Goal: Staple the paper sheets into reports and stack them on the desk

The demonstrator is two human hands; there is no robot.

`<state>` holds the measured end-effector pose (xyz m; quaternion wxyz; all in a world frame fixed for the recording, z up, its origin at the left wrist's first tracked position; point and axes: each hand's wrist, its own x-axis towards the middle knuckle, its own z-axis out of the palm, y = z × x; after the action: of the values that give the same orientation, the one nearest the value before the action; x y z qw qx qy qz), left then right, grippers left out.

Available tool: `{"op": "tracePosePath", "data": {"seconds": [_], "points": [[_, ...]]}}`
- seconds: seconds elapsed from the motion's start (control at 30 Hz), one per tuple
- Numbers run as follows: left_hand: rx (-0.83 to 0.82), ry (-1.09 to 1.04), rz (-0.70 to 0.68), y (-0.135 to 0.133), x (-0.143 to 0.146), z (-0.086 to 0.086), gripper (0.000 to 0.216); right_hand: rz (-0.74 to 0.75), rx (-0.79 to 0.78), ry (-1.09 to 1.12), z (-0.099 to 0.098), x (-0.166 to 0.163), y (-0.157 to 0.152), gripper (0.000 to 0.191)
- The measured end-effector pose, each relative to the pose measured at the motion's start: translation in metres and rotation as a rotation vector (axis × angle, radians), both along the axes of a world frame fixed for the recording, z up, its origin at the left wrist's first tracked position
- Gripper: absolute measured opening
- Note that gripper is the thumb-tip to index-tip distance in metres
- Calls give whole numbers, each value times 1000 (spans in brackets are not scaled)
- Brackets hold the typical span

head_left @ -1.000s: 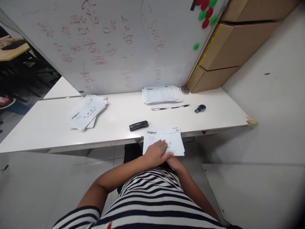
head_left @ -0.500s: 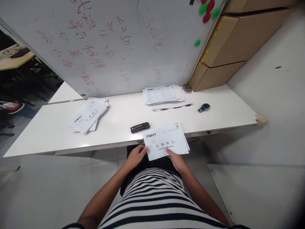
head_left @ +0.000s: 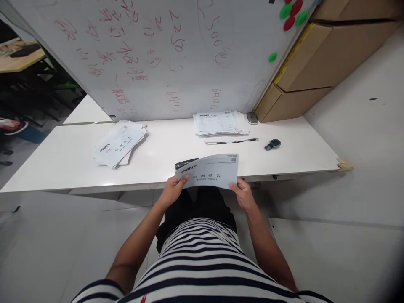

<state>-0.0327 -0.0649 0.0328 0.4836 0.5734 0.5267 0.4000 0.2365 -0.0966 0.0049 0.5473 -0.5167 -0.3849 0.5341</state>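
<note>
I hold a white printed report (head_left: 210,170) with a "PONY" logo in both hands, lifted off the front edge of the white table (head_left: 164,164) and tilted toward me. My left hand (head_left: 172,191) grips its left lower corner, fingers curled round the edge. My right hand (head_left: 244,195) pinches its right lower corner. A black stapler (head_left: 183,163) lies on the table just behind the sheets, mostly hidden by them.
A stack of similar reports (head_left: 120,143) lies at the table's left. Another paper stack (head_left: 219,123), a pen (head_left: 230,141), a small dark clip (head_left: 273,144) and a mouse (head_left: 252,118) sit at the back right. Behind stand a whiteboard (head_left: 158,54) and cardboard boxes (head_left: 315,63).
The report lay flat at the table edge under my left hand. Both hands have since taken its lower corners and raised it, tilting it up over the stapler.
</note>
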Motion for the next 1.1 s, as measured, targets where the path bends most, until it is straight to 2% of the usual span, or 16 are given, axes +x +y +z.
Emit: {"op": "tracePosePath", "data": {"seconds": [0.07, 0.13, 0.2, 0.27, 0.47, 0.67, 0.77, 0.93, 1.1], "points": [[107, 101, 30, 4, -6, 6, 40, 80, 49, -160, 19, 10, 14, 43], [197, 159, 80, 7, -8, 9, 38, 89, 99, -295, 34, 12, 27, 38], [247, 168, 139, 9, -6, 7, 36, 64, 139, -361, 41, 7, 38, 34], [236, 151, 175, 10, -2, 0, 36, 45, 147, -372, 38, -4, 46, 34], [72, -13, 230, 5, 5, -22, 41, 25, 79, -377, 5, -35, 53, 39], [124, -78, 225, 4, 6, -19, 38, 39, 88, -365, 4, -44, 44, 37], [65, -112, 272, 7, 8, -21, 40, 59, 60, -422, 0, -48, 39, 38], [30, -54, 265, 5, 9, -25, 35, -1, 101, -482, -9, -49, 32, 39], [16, -15, 237, 1, 13, -24, 35, 73, 157, -608, -9, -35, 29, 40]]}}
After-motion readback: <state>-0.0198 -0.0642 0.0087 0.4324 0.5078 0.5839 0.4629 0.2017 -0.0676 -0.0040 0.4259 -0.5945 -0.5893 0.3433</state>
